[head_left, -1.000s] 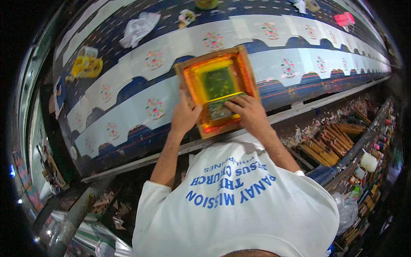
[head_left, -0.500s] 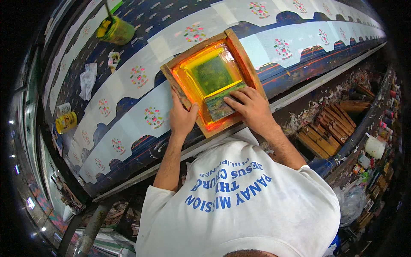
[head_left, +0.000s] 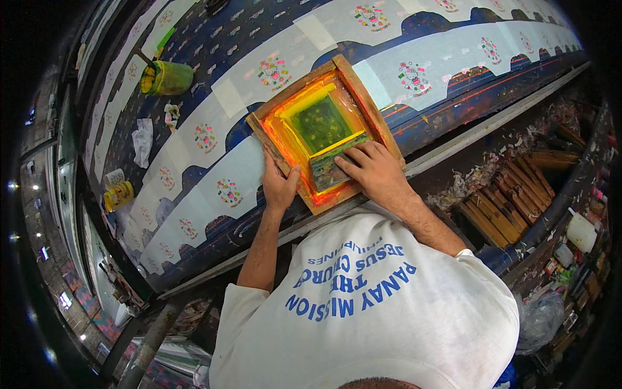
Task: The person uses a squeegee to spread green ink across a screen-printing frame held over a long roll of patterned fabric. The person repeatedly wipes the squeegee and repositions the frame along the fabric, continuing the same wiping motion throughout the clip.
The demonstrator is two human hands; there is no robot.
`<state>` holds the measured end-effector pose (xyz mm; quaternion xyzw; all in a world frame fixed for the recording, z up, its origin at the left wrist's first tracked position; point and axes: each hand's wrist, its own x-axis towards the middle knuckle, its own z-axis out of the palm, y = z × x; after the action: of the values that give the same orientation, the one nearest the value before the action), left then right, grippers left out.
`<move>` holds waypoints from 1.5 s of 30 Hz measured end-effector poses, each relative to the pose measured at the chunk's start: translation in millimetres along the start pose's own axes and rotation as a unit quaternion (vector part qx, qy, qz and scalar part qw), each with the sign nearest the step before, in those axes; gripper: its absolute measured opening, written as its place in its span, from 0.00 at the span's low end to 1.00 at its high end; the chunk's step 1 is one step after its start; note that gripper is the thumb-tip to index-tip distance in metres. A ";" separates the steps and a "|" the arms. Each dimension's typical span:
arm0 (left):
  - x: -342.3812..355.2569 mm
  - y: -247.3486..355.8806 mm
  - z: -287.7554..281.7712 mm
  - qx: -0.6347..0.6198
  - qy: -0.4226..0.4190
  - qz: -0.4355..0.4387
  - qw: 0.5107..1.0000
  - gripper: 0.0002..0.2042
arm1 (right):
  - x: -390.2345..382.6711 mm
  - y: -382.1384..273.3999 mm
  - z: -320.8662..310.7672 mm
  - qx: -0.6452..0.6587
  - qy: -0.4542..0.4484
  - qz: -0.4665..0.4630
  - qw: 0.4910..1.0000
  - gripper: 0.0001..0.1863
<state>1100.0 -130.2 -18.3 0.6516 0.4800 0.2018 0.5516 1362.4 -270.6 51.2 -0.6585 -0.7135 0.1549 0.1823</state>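
Note:
A wooden screen frame (head_left: 363,97) with orange and yellow ink on its mesh lies flat on the long patterned fabric (head_left: 440,58). My left hand (head_left: 278,187) grips the frame's near left edge, thumb on top. My right hand (head_left: 374,170) presses on a green-smeared squeegee (head_left: 329,165) lying across the near end of the mesh. Printed flower motifs (head_left: 413,78) sit in a row on the white band of cloth on both sides of the frame.
A green ink pot with a stick (head_left: 167,78), a white rag (head_left: 142,137) and a yellow can (head_left: 118,194) stand on the table at the left. Wooden slats (head_left: 512,194) and a white bottle (head_left: 581,230) lie below the table's edge at the right.
My view has slid along the table: the rag and yellow can have drifted down and left, and the green pot has come into view. Both hands have stayed on frame and squeegee.

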 end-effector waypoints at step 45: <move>2.0 23.2 -0.4 0.229 -0.022 -0.038 0.972 0.49 | 6.7 -6.4 -9.1 -0.024 -0.032 -0.021 0.999 0.26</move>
<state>1110.0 -126.7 2.4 0.7463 0.5258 0.0509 0.4049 1360.5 -264.7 62.6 -0.6420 -0.7366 0.1545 0.1465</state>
